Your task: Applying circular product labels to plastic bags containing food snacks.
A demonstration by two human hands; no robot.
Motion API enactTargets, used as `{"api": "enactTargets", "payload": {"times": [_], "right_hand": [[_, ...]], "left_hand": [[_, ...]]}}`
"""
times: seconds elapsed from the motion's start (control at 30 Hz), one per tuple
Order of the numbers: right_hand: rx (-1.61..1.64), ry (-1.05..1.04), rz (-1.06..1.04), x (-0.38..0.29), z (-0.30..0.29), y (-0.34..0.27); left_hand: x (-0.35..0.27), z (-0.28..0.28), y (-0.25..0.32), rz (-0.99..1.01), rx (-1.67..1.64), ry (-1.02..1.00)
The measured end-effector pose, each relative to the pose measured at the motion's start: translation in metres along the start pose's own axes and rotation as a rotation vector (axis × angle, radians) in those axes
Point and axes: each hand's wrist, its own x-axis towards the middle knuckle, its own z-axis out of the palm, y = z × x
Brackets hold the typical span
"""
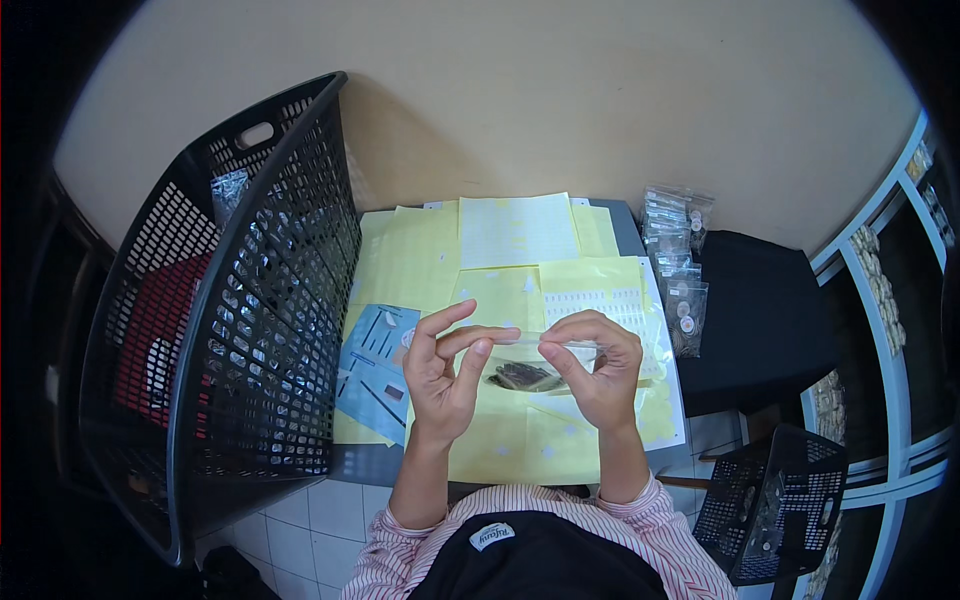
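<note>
Before me, above the table, hangs a small clear plastic bag [523, 369] with dark, elongated pieces in its lower part. My right hand [604, 367] pinches the top edge of this bag between thumb and fingertips. At the other end of the same edge is my left hand [450, 367], its index finger lying along the rim and its thumb just below. The rest of the left fingers are raised. Beneath both hands, yellow backing sheets [487, 457] cover the table, and a sheet of small printed labels [592, 304] lies behind the right hand.
A tall black perforated plastic basket [266, 262] holding plastic packets stands at left. Blue paper [373, 375] lies beside it. Filled clear bags [684, 315] overlap at the table's right edge, near a black-covered surface [750, 322]. A smaller black basket [780, 502] and metal shelving [885, 315] are farther right.
</note>
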Motion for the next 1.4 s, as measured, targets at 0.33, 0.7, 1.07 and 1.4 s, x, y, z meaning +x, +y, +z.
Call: {"api": "enactTargets", "payload": {"times": [0.33, 0.7, 1.07, 1.4], "right_hand": [[0.100, -0.039, 0.036, 0.001, 0.001, -0.001], [0.075, -0.070, 0.058, 0.000, 0.004, 0.000], [-0.025, -0.060, 0.019, 0.000, 0.003, 0.002], [0.050, -0.007, 0.091, 0.002, -0.001, 0.005]], "left_hand": [[0.007, 0.008, 0.004, -0.020, -0.045, 0.009], [0.005, 0.003, -0.001, -0.042, -0.030, 0.040], [0.005, -0.003, -0.004, -0.006, -0.012, 0.039], [0.006, -0.004, -0.004, 0.009, 0.065, 0.064]]}}
